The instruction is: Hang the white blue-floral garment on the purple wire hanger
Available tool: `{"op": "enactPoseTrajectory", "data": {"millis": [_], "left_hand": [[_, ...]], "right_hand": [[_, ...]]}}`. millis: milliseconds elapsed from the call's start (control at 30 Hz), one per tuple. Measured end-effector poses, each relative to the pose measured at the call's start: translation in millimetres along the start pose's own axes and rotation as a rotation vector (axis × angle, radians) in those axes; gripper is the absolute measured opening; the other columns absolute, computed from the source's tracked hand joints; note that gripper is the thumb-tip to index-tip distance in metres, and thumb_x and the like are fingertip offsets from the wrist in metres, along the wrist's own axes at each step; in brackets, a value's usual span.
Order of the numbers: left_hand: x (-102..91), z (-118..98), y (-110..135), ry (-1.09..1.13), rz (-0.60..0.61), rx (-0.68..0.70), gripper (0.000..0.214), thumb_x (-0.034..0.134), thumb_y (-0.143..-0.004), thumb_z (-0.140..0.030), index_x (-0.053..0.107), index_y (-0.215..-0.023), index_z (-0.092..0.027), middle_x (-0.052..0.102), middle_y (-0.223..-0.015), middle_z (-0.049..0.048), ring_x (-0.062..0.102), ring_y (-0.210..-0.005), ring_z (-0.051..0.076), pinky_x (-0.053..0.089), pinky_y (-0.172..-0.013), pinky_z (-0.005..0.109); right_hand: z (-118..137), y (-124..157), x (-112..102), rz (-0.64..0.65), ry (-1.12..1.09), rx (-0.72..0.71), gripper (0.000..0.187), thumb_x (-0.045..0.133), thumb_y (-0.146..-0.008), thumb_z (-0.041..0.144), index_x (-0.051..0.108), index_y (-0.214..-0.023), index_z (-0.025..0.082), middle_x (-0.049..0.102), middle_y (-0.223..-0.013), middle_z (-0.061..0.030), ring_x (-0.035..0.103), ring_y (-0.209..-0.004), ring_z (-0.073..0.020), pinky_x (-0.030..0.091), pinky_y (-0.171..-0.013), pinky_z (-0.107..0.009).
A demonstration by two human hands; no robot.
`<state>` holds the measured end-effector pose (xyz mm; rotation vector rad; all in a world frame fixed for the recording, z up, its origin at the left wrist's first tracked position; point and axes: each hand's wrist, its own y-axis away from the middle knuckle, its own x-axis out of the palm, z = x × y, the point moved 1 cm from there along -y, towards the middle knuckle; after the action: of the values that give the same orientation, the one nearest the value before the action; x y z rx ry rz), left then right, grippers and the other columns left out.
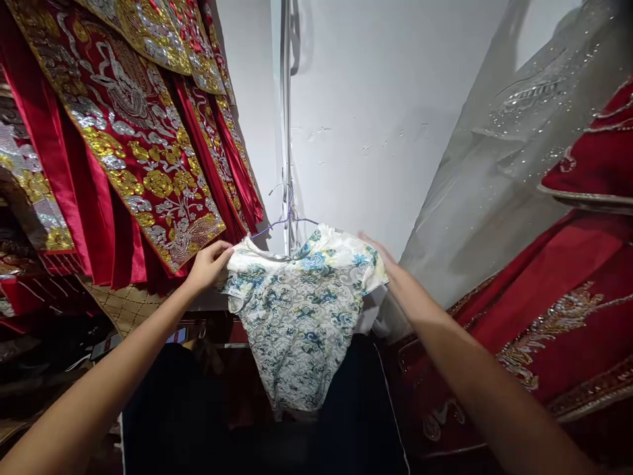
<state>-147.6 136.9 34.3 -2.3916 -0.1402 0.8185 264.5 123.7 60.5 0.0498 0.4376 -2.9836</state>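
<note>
A short-sleeved blouse (306, 323) with a blue, yellow and grey floral pattern hangs in front of me on a thin purple wire hanger (289, 216). At its left shoulder, my left hand (211, 265) is closed on the fabric, thumb and fingers pinching the sleeve edge. My right hand (388, 258) lies along the right sleeve, partly hidden behind it. Its visible fingers look stretched out and slightly blurred, and the thumb is out of sight. The hanger's hook is beside a pale vertical pole (285, 119).
Red garments with gold and silver embroidery (143, 145) hang on the left. On the right hang a sheer glittering white garment (475, 171) and a red beaded garment (568, 290). A white wall (366, 99) stands behind. Dark fabric (356, 409) lies below the blouse.
</note>
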Motion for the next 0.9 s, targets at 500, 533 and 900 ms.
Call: {"op": "enactPoseTrajectory", "data": {"millis": [500, 533, 900], "left_hand": [[2.2, -16.6, -5.6, 0.373, -0.441, -0.158, 0.043, 0.062, -0.085, -0.042, 0.061, -0.122, -0.020, 0.062, -0.126, 0.0105, 0.058, -0.114, 0.025, 0.046, -0.097, 0.036], [0.5, -23.4, -0.1, 0.322, -0.430, -0.105, 0.044, 0.063, -0.085, -0.042, 0.060, -0.124, -0.021, 0.059, -0.132, 0.0101, 0.055, -0.121, 0.025, 0.044, -0.101, 0.036], [56.2, -121.5, 58.2, 0.960, 0.322, -0.600, 0.043, 0.074, -0.079, -0.040, 0.058, -0.111, -0.018, 0.068, -0.098, 0.0082, 0.068, -0.084, 0.018, 0.053, -0.078, 0.032]], "right_hand": [[48.3, 1.2, -1.2, -0.240, -0.247, 0.067, 0.029, 0.075, -0.074, 0.045, 0.067, -0.080, 0.017, 0.070, -0.063, -0.0065, 0.070, -0.067, -0.0267, 0.058, -0.059, -0.035], [45.9, 9.6, -2.1, -0.246, -0.267, 0.080, 0.029, 0.075, -0.075, 0.045, 0.067, -0.081, 0.018, 0.071, -0.067, -0.0068, 0.070, -0.068, -0.0263, 0.058, -0.059, -0.035], [35.9, 133.2, 81.9, 0.620, 0.291, 0.037, 0.035, 0.069, -0.082, 0.036, 0.060, -0.115, 0.027, 0.070, -0.102, -0.0023, 0.067, -0.088, -0.0209, 0.055, -0.074, -0.033]]}}
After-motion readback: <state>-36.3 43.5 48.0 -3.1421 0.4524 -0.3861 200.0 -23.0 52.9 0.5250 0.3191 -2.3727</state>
